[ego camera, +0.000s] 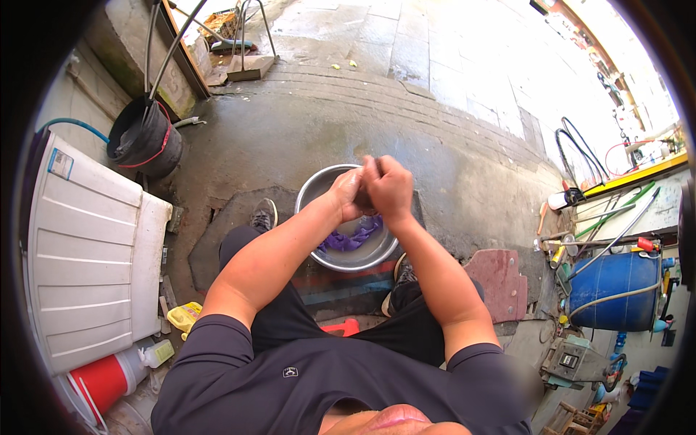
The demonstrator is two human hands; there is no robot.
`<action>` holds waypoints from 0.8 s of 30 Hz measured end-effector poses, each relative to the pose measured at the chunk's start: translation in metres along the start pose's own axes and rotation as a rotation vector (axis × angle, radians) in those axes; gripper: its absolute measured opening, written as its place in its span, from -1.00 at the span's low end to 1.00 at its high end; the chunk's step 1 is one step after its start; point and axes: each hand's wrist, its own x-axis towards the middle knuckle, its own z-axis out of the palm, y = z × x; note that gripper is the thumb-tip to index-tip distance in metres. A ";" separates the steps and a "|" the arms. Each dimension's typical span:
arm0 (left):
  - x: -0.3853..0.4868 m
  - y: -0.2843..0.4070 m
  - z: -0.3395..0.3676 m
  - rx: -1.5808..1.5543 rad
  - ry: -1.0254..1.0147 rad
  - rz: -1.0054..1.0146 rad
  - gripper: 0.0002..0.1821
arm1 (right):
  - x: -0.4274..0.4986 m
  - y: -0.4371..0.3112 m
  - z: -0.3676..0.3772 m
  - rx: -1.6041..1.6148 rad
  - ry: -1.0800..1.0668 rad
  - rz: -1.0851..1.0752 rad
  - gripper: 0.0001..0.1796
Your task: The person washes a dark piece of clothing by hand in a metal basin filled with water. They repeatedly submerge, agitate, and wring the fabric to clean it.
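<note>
A round metal basin (391, 251) stands on the ground between my feet, with cloudy water in it. A purple cloth (350, 239) lies wet in the water, partly hidden by my forearms. Above the basin's far right side my left hand (348, 190) and my right hand (390, 187) are pressed together around a dark, wet-looking item, mostly covered by the fingers. What it is cannot be told.
On the left are a white ribbed plastic panel (87, 255), a black bucket (147, 138) and a red-and-white bucket (103, 380). A blue barrel (614, 291) and long-handled tools are on the right. A dustpan (251, 67) stands at the top left.
</note>
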 end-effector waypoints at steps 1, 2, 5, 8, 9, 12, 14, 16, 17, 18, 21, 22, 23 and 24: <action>-0.002 -0.003 0.006 -0.020 -0.073 0.053 -0.58 | 0.003 0.001 -0.001 0.066 0.087 0.158 -0.59; -0.004 0.000 0.008 -0.023 0.006 0.017 -0.60 | 0.004 0.003 -0.001 0.033 0.101 0.166 -0.58; -0.009 0.007 0.004 -0.132 0.079 0.083 -0.60 | -0.012 -0.001 0.006 0.025 -0.055 -0.074 -0.57; -0.004 0.018 -0.005 0.120 0.061 0.135 -0.61 | -0.026 -0.002 0.014 0.006 -0.064 -0.381 -0.59; -0.005 0.018 -0.006 0.081 0.062 0.113 -0.65 | -0.027 -0.001 0.014 0.002 -0.091 -0.433 -0.59; -0.007 0.011 0.001 -0.122 0.025 -0.020 -0.62 | -0.004 0.013 0.006 -0.001 0.049 -0.102 -0.55; -0.012 0.008 0.010 -0.075 0.044 0.033 -0.61 | 0.006 0.016 0.002 -0.009 0.110 -0.040 -0.54; -0.017 0.010 0.015 -0.095 0.068 0.056 -0.62 | 0.005 0.013 0.002 -0.030 0.089 -0.076 -0.56; -0.020 0.011 0.016 -0.106 0.066 0.071 -0.62 | 0.001 0.009 0.004 -0.007 0.062 -0.129 -0.58; -0.021 0.015 0.014 -0.139 0.064 0.048 -0.62 | -0.011 0.002 0.009 0.018 0.022 -0.194 -0.59; -0.016 0.020 0.010 0.103 -0.042 0.135 -0.63 | -0.030 -0.008 0.018 -0.026 -0.025 -0.621 -0.63; -0.014 0.019 0.007 0.095 0.024 0.100 -0.63 | -0.026 -0.005 0.017 -0.019 0.003 -0.587 -0.64; -0.011 0.015 0.005 -0.199 -0.010 0.069 -0.63 | -0.023 -0.002 0.016 -0.040 0.053 -0.431 -0.62; -0.009 0.012 0.002 -0.133 -0.013 0.063 -0.64 | -0.014 0.004 0.013 -0.045 0.064 -0.315 -0.62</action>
